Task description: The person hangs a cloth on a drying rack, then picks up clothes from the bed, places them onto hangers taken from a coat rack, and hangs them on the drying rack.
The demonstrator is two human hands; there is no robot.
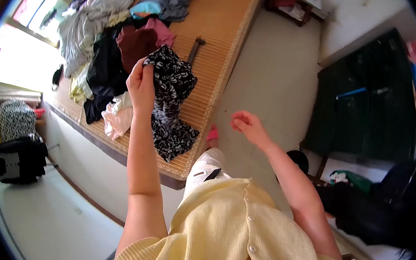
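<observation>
My left hand (141, 86) is closed on the top edge of a black-and-white patterned garment (170, 103). The cloth hangs down over the near end of a mat-covered bed (198, 103); its exact kind cannot be told. Away to the right, my right hand (249, 128) is held over the floor, fingers loosely curled and nothing visible in them. Left of the held garment lie a pale pink cloth (117, 117), a dark red cloth (136, 46) and black clothing (102, 60).
A hammer-like tool (195, 49) lies on the mat beyond the garment. Grey bedding (89, 28) is heaped at the far left. A dark green cabinet (365, 100) stands on the right, and a chair draped with black cloth (20, 160) on the left.
</observation>
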